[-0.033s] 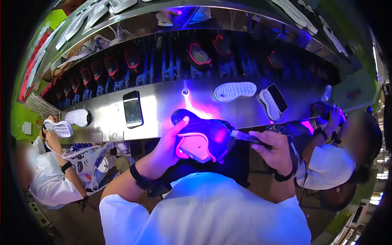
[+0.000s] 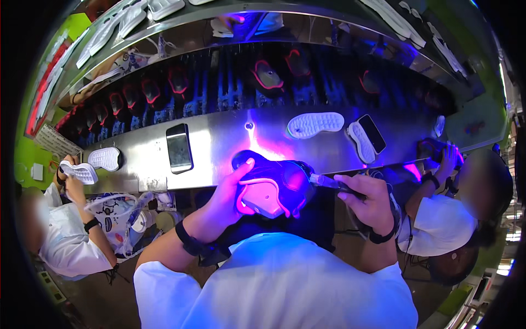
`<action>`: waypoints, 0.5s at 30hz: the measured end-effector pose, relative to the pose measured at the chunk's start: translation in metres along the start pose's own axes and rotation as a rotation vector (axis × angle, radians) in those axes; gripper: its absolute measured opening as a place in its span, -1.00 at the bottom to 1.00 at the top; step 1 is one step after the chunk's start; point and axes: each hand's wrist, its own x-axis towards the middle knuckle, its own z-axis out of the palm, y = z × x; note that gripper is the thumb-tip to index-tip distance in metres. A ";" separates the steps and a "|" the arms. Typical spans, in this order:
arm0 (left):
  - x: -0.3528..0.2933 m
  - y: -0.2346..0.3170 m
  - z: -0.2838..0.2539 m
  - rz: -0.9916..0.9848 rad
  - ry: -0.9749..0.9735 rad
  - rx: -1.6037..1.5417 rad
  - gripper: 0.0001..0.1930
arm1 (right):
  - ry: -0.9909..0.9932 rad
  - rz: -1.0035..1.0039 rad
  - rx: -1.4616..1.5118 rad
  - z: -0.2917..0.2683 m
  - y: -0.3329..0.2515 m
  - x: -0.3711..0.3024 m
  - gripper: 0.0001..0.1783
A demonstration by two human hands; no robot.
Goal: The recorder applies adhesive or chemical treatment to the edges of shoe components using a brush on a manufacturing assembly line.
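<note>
A dark shoe upper on a last (image 2: 268,189) hangs just off the near edge of the bench, its pink-glowing outline and flat underside facing me. My left hand (image 2: 226,194) grips it from the left, thumb on top; the other fingers are mostly hidden behind it. My right hand (image 2: 372,200) is closed around a slim brush (image 2: 327,181). The brush tip meets the upper's right side or sits very near it; I cannot tell which. Purple-pink light falls on the upper from a small light spot (image 2: 249,126) on the bench.
On the metal bench (image 2: 148,142) lie a phone (image 2: 179,148), a white sole (image 2: 316,125), and another phone (image 2: 372,133) resting on a second sole (image 2: 361,143). Several dark uppers (image 2: 267,75) stand on a rack behind. Co-workers (image 2: 71,236) sit on both sides; the left one holds a white sole.
</note>
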 end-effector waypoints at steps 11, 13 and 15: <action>-0.008 -0.022 -0.027 -0.497 -0.226 -0.630 -0.39 | -0.035 -0.182 -0.057 -0.008 -0.005 0.038 -0.48; -0.009 -0.029 -0.039 -0.599 -0.224 -0.742 -0.34 | -0.051 -0.199 -0.052 -0.002 -0.008 0.042 -0.48; -0.010 -0.036 -0.038 -0.634 -0.227 -0.861 -0.14 | -0.071 -0.180 -0.071 0.001 -0.011 0.047 -0.51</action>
